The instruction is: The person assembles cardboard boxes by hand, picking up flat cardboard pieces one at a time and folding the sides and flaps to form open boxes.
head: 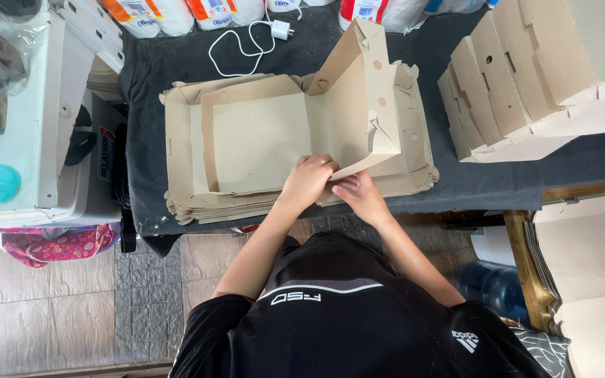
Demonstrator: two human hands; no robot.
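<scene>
— What are the hands on?

— Both sit at the near edge of the bench (302, 52), which is draped in dark cloth. The left hand (307, 180) is curled, its fingers (316, 162) bent down over the near edge of a flat cardboard box blank (260, 140) and pressing on it. The right hand (360, 194) is just beside it, touching it, with its fingertips (344, 189) pinched on the lower edge of the blank's raised flap (362, 91).

— How tight is that pinch?

— Closed on the card; the thumb is hidden under the flap, so I cannot tell more than that.

— And the blank itself?

— It lies on top of a stack of the same blanks (295, 199) (tan, uncoated card), in the middle of the bench and reaching its near edge. The flap stands tilted up on the right side of the blank, with two small round holes in it.

— Anything else on the bench?

— A row of folded boxes (519, 84) leans together at the right end, well apart from the hands. At the far edge lies a white charger with its cable (246, 45) looped, and behind it some wrapped paper rolls (176, 14). Off the right end, more flat card (589, 259) rests near a blue water jug (495, 287).
</scene>
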